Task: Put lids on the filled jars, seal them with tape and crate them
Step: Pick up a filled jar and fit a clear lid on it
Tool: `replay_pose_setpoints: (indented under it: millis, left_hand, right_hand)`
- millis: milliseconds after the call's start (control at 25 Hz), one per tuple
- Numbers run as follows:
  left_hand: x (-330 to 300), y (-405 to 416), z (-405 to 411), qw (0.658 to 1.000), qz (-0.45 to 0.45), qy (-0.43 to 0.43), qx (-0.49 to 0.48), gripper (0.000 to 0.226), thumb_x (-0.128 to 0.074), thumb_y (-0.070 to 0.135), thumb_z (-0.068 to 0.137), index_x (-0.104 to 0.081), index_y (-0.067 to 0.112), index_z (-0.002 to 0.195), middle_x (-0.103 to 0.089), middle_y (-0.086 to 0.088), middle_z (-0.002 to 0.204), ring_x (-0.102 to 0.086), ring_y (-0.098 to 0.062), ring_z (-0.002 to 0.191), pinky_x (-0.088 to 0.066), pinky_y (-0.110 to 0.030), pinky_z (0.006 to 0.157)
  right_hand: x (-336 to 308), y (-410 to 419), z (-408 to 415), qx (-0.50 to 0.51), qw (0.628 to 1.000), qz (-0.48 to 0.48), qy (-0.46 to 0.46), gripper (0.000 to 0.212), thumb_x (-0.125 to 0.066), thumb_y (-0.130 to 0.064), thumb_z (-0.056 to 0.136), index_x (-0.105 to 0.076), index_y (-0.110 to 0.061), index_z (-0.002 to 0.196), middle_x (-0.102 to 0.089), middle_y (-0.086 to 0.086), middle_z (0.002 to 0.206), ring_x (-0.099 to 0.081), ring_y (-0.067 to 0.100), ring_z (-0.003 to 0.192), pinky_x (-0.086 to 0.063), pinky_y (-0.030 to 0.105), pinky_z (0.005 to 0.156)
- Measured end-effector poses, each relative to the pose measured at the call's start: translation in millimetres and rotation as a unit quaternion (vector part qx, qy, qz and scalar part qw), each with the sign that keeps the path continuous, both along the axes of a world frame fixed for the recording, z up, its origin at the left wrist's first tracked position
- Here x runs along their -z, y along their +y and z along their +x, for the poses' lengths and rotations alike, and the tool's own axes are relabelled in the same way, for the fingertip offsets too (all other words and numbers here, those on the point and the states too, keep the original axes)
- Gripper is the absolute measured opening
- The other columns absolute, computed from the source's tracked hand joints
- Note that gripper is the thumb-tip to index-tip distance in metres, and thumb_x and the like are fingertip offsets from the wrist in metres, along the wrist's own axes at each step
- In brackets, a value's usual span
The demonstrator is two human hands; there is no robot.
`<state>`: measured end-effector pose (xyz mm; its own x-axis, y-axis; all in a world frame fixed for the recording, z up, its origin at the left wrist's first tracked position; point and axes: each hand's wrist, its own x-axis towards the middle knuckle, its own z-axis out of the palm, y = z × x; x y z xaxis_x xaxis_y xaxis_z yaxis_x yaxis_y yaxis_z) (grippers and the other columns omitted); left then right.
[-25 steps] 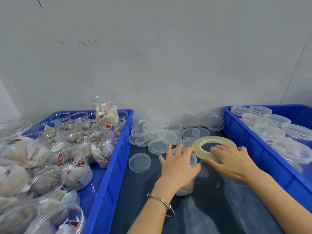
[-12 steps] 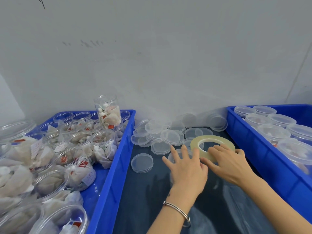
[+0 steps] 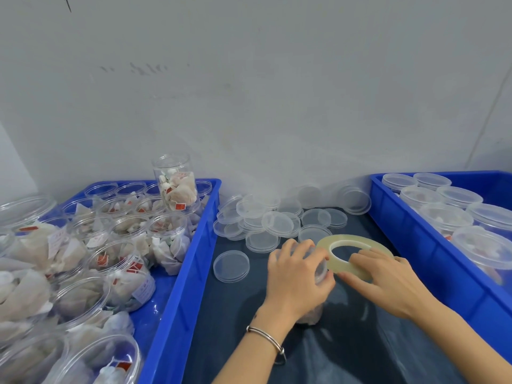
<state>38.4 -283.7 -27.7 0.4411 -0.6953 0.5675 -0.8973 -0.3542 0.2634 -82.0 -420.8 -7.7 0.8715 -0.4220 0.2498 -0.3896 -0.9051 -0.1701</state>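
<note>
- Our left hand [image 3: 296,275] curls its fingers around the lidded jar [image 3: 318,273] standing upright between the crates.
- Our right hand [image 3: 388,275] grips the tape roll [image 3: 332,242], touching the jar.
- Earlier the left fingers lay flatter.

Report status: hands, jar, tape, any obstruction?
Left hand grips lidded jar from above. Right hand holds tape roll against jar top. Loose lids nearby, none blocking.

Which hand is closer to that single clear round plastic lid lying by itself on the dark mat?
Left. The left hand grips a jar just right of the single clear round plastic lid; the right hand holds the tape roll farther right.
</note>
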Motion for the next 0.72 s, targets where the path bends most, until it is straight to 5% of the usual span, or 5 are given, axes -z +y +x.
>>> replay_pose_setpoints:
  millis: [120, 360, 600, 720]
  left_hand:
    - [-1.1, 1.9, 8.5, 0.998, -0.038, -0.002, 0.049, 0.024, -0.058, 0.041, 0.076, -0.068, 0.029, 0.094, -0.063, 0.013, 0.099, -0.057, -0.015, 0.092, -0.048, -0.032, 0.073]
    - [-8.7, -0.9, 20.4, 0.989, -0.085, 0.030, 0.120, 0.022, -0.070, 0.030, 0.069, -0.072, 0.023, 0.090, -0.068, 0.012, 0.094, -0.059, -0.013, 0.085, -0.048, -0.029, 0.066]
    - [-8.3, -7.8, 23.0, 0.981, -0.105, 0.052, 0.155, 0.019, -0.076, 0.022, 0.066, -0.076, 0.024, 0.085, -0.069, 0.011, 0.094, -0.059, -0.012, 0.081, -0.050, -0.030, 0.063]
    - [-6.6, -8.7, 24.4, 0.979, -0.093, 0.052, 0.175, 0.020, -0.075, 0.027, 0.067, -0.076, 0.026, 0.087, -0.068, 0.011, 0.095, -0.058, -0.009, 0.082, -0.049, -0.028, 0.066]
  right_hand:
    - [-1.2, 5.5, -6.5, -0.007, 1.000, -0.008, -0.019, 0.056, -0.016, -0.074, 0.077, -0.043, -0.026, 0.068, -0.047, -0.010, 0.071, -0.040, -0.001, 0.076, -0.026, 0.028, 0.067]
    - [2.7, 37.0, -13.0, 0.065, 0.981, -0.121, -0.134, 0.042, -0.059, -0.048, 0.085, -0.046, -0.020, 0.056, -0.045, -0.009, 0.055, -0.048, 0.020, 0.062, -0.033, 0.038, 0.066]
    - [-4.0, 64.9, -23.0, 0.157, 0.980, -0.079, -0.095, 0.039, -0.063, -0.048, 0.082, -0.047, -0.020, 0.060, -0.048, -0.008, 0.060, -0.049, 0.020, 0.069, -0.035, 0.046, 0.075]
    - [-13.4, 81.9, -22.9, 0.204, 0.976, -0.074, 0.005, 0.035, -0.037, -0.061, 0.090, -0.050, -0.031, 0.079, -0.051, -0.011, 0.078, -0.045, 0.009, 0.087, -0.032, 0.041, 0.087]
